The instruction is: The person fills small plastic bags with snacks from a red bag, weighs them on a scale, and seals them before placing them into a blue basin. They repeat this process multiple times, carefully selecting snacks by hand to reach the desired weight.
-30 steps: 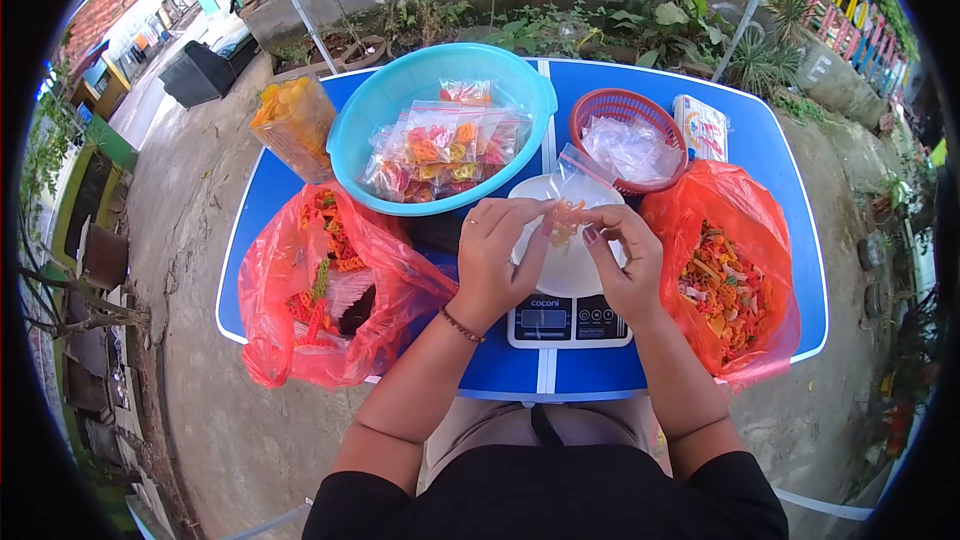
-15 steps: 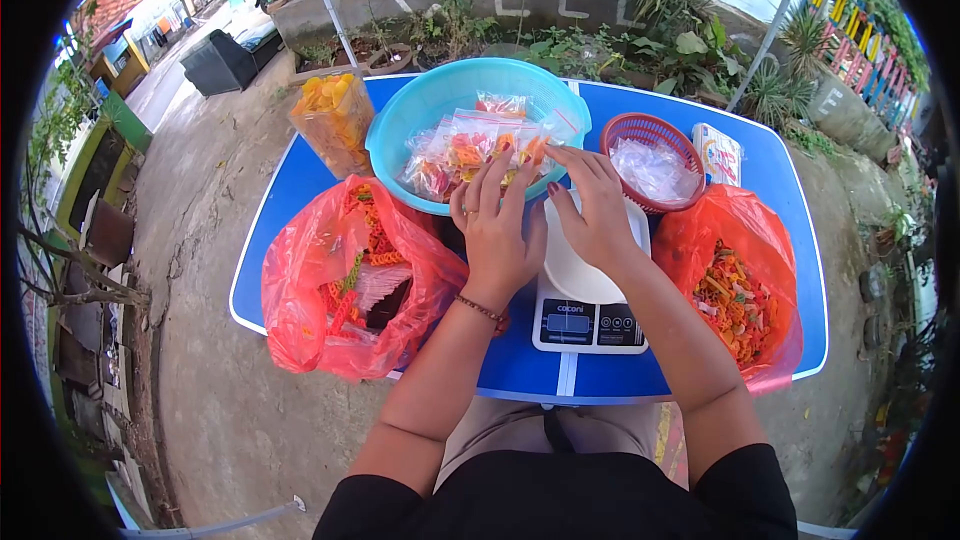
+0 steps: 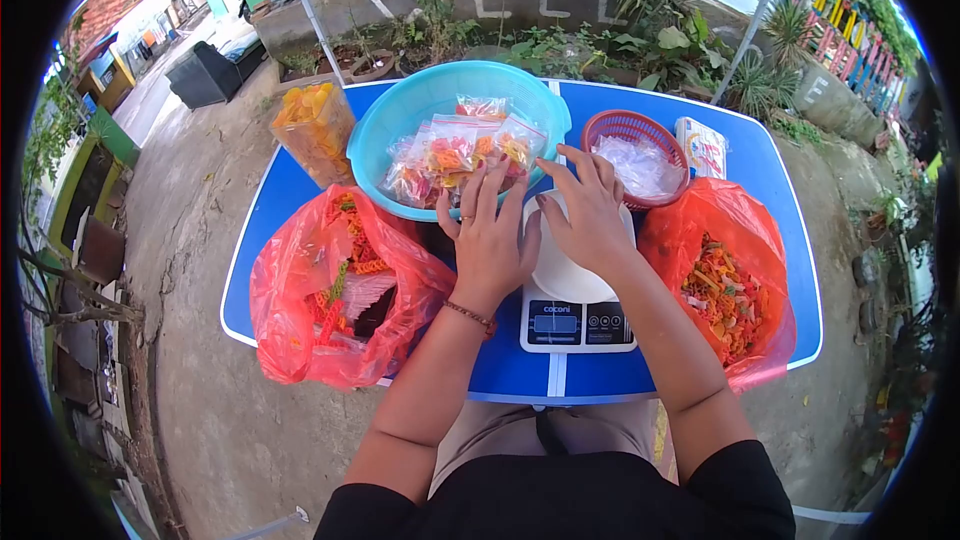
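My left hand [image 3: 494, 240] is open, its fingers spread over the near rim of a turquoise plastic basin [image 3: 360, 145]. Its fingertips overlap the small clear packets [image 3: 448, 148] of colourful snacks heaped inside. At the basin's right rim, my right hand [image 3: 588, 218] is open too, fingers apart, with nothing held. Under the right hand is a white bowl [image 3: 572, 280], partly hidden, on a digital kitchen scale [image 3: 555, 325].
Red plastic bags of orange snack pieces stand at left [image 3: 290, 315] and right [image 3: 735, 290]. A red basket [image 3: 622, 122] holds clear plastic bags. A tub of yellow chips [image 3: 312, 130] and a white pack [image 3: 702, 148] stand on the blue table [image 3: 790, 240].
The packet by my right fingertips now lies on the heap at the basin's right side, and the fingers have come away from it. The whole view has shifted slightly.
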`<state>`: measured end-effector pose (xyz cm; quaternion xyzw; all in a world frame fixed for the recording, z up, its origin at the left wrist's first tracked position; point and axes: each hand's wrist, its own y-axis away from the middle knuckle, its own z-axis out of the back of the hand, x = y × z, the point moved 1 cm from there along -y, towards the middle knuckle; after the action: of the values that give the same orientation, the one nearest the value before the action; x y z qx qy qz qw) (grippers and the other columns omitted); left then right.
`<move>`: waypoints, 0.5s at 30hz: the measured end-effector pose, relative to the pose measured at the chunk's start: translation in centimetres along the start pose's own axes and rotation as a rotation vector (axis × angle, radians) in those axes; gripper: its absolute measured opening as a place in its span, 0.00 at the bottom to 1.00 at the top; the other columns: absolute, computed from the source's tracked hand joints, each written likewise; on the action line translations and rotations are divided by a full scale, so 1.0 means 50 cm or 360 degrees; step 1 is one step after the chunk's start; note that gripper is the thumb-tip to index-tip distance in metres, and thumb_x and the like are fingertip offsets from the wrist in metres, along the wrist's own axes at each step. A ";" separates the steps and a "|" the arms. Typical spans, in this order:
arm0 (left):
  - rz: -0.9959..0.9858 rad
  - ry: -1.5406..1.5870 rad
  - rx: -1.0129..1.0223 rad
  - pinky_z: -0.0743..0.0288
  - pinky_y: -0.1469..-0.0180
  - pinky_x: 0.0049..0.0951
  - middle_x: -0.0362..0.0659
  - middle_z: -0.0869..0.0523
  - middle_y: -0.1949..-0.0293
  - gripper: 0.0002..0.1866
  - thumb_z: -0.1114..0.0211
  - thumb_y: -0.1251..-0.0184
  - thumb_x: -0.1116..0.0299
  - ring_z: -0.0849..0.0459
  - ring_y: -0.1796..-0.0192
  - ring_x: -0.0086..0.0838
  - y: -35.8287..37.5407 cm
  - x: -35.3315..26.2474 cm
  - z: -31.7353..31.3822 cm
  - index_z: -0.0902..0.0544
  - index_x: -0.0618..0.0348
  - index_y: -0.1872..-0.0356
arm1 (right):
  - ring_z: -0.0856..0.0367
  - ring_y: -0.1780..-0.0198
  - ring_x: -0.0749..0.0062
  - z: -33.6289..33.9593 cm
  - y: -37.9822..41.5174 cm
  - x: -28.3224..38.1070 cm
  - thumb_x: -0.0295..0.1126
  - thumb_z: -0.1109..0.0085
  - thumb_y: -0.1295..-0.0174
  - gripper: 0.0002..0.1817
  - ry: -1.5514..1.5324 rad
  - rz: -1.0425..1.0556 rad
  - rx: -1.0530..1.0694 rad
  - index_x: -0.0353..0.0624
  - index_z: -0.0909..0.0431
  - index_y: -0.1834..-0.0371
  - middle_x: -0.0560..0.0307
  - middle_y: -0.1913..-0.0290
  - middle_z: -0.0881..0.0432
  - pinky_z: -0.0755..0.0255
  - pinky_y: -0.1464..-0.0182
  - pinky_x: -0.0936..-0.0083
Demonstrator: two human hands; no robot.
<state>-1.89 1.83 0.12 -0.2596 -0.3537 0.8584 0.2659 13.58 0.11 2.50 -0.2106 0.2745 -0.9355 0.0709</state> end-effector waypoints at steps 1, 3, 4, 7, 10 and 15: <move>-0.0041 0.0025 0.0006 0.64 0.23 0.56 0.40 0.25 0.29 0.25 0.32 0.37 0.61 0.35 0.23 0.36 0.000 -0.004 0.001 0.18 0.49 0.37 | 0.38 0.28 0.45 0.012 0.013 0.000 0.32 0.34 0.38 0.25 0.0000 0.0000 0.0001 0.48 0.21 0.36 0.47 0.30 0.29 0.45 0.29 0.42; -0.0137 0.0070 0.0006 0.65 0.23 0.55 0.39 0.23 0.31 0.25 0.31 0.38 0.62 0.33 0.24 0.36 0.003 -0.015 0.002 0.17 0.48 0.38 | 0.34 0.30 0.46 0.039 0.039 -0.007 0.29 0.34 0.39 0.24 -0.0097 0.0004 -0.0007 0.47 0.21 0.37 0.47 0.32 0.26 0.41 0.30 0.45; -0.0197 0.0093 0.0014 0.65 0.23 0.55 0.39 0.22 0.31 0.25 0.30 0.38 0.62 0.32 0.24 0.35 0.003 -0.022 0.005 0.17 0.47 0.38 | 0.31 0.31 0.46 0.054 0.052 -0.012 0.28 0.35 0.39 0.23 -0.0194 0.0012 -0.0018 0.46 0.21 0.38 0.47 0.34 0.25 0.39 0.31 0.47; -0.0362 0.0174 0.0023 0.65 0.23 0.55 0.35 0.18 0.35 0.24 0.29 0.40 0.64 0.27 0.28 0.33 0.008 -0.049 0.010 0.16 0.44 0.40 | 0.20 0.42 0.48 0.129 0.099 -0.015 0.22 0.38 0.38 0.18 -0.0443 -0.0032 -0.0085 0.41 0.19 0.43 0.46 0.45 0.18 0.27 0.39 0.59; -0.0591 0.0232 0.0193 0.62 0.23 0.56 0.34 0.18 0.36 0.23 0.28 0.40 0.64 0.25 0.28 0.31 0.011 -0.093 0.016 0.15 0.42 0.42 | 0.14 0.52 0.54 0.203 0.152 -0.044 0.17 0.42 0.37 0.12 -0.0627 -0.0207 -0.0125 0.37 0.17 0.52 0.45 0.55 0.14 0.21 0.51 0.65; -0.0810 0.0609 0.0661 0.61 0.22 0.60 0.34 0.16 0.38 0.20 0.29 0.38 0.63 0.23 0.30 0.31 0.012 -0.187 0.008 0.15 0.43 0.43 | 0.12 0.55 0.57 0.315 0.229 -0.155 0.17 0.45 0.37 0.09 -0.0479 -0.0614 0.0059 0.33 0.17 0.57 0.43 0.59 0.12 0.20 0.52 0.65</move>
<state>4.44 -4.71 2.34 -0.2596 -0.1693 0.7543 0.5787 27.58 -15.18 5.49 -0.3949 0.1983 -0.8947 -0.0649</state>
